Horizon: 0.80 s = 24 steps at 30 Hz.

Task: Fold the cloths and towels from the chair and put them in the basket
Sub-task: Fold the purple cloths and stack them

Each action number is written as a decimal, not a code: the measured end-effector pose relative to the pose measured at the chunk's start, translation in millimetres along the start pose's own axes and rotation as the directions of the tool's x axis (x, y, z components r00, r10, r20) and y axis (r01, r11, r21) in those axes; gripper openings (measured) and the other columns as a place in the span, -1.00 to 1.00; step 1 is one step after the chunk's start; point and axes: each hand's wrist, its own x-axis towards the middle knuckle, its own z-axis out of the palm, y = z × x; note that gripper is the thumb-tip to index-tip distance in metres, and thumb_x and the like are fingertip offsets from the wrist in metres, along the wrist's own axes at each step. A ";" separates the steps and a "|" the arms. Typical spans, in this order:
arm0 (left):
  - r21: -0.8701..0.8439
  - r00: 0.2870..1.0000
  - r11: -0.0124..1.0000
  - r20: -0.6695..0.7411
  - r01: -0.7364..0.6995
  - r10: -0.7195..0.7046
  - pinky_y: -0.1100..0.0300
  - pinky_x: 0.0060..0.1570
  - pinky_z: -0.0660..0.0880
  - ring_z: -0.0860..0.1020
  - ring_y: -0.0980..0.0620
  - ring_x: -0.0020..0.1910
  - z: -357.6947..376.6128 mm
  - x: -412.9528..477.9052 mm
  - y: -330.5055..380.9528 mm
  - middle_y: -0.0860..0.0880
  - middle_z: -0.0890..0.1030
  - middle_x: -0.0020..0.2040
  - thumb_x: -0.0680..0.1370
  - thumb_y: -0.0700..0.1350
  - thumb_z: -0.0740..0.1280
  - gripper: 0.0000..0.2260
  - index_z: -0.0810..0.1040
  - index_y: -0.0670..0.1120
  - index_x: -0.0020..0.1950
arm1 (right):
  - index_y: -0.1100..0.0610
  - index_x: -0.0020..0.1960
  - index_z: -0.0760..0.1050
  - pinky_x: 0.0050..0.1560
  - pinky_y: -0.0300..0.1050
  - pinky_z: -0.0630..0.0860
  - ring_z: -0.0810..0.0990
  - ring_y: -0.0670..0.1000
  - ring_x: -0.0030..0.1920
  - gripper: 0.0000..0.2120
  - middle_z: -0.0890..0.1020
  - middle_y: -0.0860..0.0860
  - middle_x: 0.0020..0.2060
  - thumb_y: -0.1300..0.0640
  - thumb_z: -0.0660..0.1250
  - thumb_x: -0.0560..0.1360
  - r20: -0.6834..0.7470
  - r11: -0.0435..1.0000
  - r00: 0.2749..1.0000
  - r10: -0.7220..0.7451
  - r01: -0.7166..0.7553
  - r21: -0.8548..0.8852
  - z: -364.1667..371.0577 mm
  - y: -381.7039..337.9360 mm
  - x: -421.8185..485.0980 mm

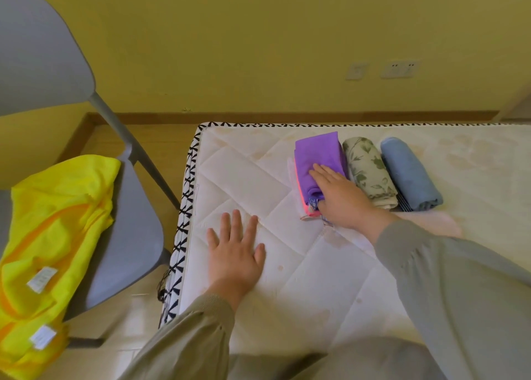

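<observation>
Yellow wall (258, 35) behind, wood skirting along its foot, two pale socket plates (399, 69) at upper R.

Far L you've got the grey chair (135, 236), backrest at top L, seat lower down. The yellow cloths (57, 216) lie crumpled and unfolded on the seat's L part, orange trim showing and two white care tags facing up. They're well apart from both your hands.

Next comes the white quilted mattress (316, 279), black-and-white piping along its L and far edges.

Your left hand (234, 253) lies palm down on bare mattress near the L edge, fingers straight and spread, holding nothing.

Further R, near the far edge, sits the purple cloth (319, 155), folded, on top of a pink-edged layer (301, 190). Your right hand (342, 198) rests on the purple cloth's near end, fingers laid straight over the top, thumb down by the end of the fold. It's pressing, not clamped round it.

Just beside, touching on the R: a rolled floral cloth (365, 167), green leaves on cream. Then a rolled blue cloth (408, 173) against that one. All three lie side by side in one row.

Both sleeves are grey-green.
</observation>
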 end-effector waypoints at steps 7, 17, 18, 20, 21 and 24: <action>0.001 1.000 1.000 -0.003 -0.006 0.006 -0.22 0.45 -0.20 -0.25 -0.15 0.52 -1.5 0.3 1.1 -0.10 -0.18 0.56 0.51 0.21 -0.27 -0.41 -0.22 0.10 0.54 | 0.14 -0.27 0.44 -0.30 -0.05 0.29 0.50 0.20 -0.10 -0.69 0.56 0.08 -0.28 0.10 0.04 0.56 -0.317 0.916 0.912 0.262 -0.132 0.378 -62.4 -12.5 31.1; -0.003 1.000 1.000 -0.029 -0.005 0.005 -0.21 0.43 -0.21 -0.23 -0.14 0.53 3.8 1.4 -0.6 -0.11 -0.14 0.57 0.52 0.20 -0.24 -0.41 -0.17 0.10 0.55 | -0.02 0.55 -0.15 0.49 0.13 -0.12 -0.12 0.07 0.54 -0.33 -0.08 0.04 0.55 -0.27 -0.07 0.55 -0.085 0.968 0.968 0.236 -0.227 0.108 20.8 10.1 53.4; -0.005 1.000 1.000 -0.030 -0.007 0.006 -0.21 0.43 -0.21 -0.23 -0.14 0.53 3.9 1.9 -0.6 -0.11 -0.15 0.57 0.52 0.20 -0.24 -0.41 -0.17 0.11 0.55 | -0.01 0.55 -0.15 0.49 0.12 -0.12 -0.12 0.07 0.54 -0.32 -0.07 0.04 0.55 -0.27 -0.07 0.54 -0.098 0.971 0.969 0.228 -0.219 0.094 22.7 10.8 54.0; -0.008 1.000 1.000 -0.028 -0.010 0.009 -0.21 0.44 -0.21 -0.24 -0.14 0.53 3.6 1.6 -0.5 -0.11 -0.16 0.57 0.53 0.20 -0.23 -0.42 -0.18 0.10 0.55 | 0.00 0.55 -0.14 0.49 0.13 -0.11 -0.10 0.08 0.54 -0.32 -0.06 0.04 0.55 -0.27 -0.08 0.54 -0.111 0.974 0.969 0.222 -0.214 0.076 23.4 9.9 55.2; -0.009 1.000 1.000 -0.029 -0.011 0.011 -0.21 0.44 -0.22 -0.24 -0.14 0.53 3.5 1.1 -0.6 -0.11 -0.16 0.57 0.53 0.20 -0.23 -0.42 -0.19 0.10 0.54 | 0.00 0.55 -0.14 0.49 0.13 -0.10 -0.09 0.08 0.54 -0.33 -0.05 0.04 0.55 -0.27 -0.08 0.55 -0.120 0.974 0.967 0.223 -0.216 0.071 24.0 8.8 54.9; -0.018 0.999 1.000 -0.041 -0.015 0.014 -0.20 0.43 -0.24 -0.25 -0.13 0.52 3.2 1.6 -0.7 -0.10 -0.17 0.57 0.53 0.20 -0.24 -0.42 -0.20 0.10 0.54 | 0.00 0.55 -0.14 0.49 0.13 -0.10 -0.09 0.08 0.54 -0.34 -0.06 0.03 0.55 -0.26 -0.08 0.56 -0.148 0.973 0.962 0.230 -0.222 0.067 25.6 8.4 53.0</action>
